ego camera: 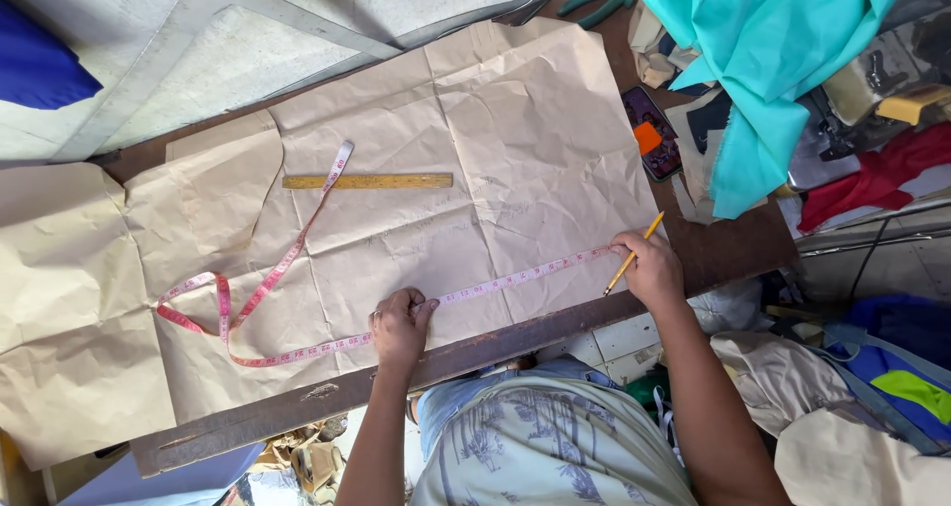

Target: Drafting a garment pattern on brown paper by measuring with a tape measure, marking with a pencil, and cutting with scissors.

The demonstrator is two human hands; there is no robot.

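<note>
The left hand (399,326) pins the pink tape measure (515,276) flat on the brown paper (475,120), fingers closed down on it. The right hand (649,266) stretches its far end, fingers curled around a yellow pencil (634,253). The creased paper could buckle under the tape, and slack would likely skew the reading.

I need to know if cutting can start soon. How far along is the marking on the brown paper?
Done: the creased brown pattern paper lies spread over the wooden table, with faint pencil lines on it. In hand: the left hand and right hand stretch a pink measuring tape along the near edge; the right also grips a yellow pencil. Left: the paper looks uncut; the wooden ruler lies idle.
</note>
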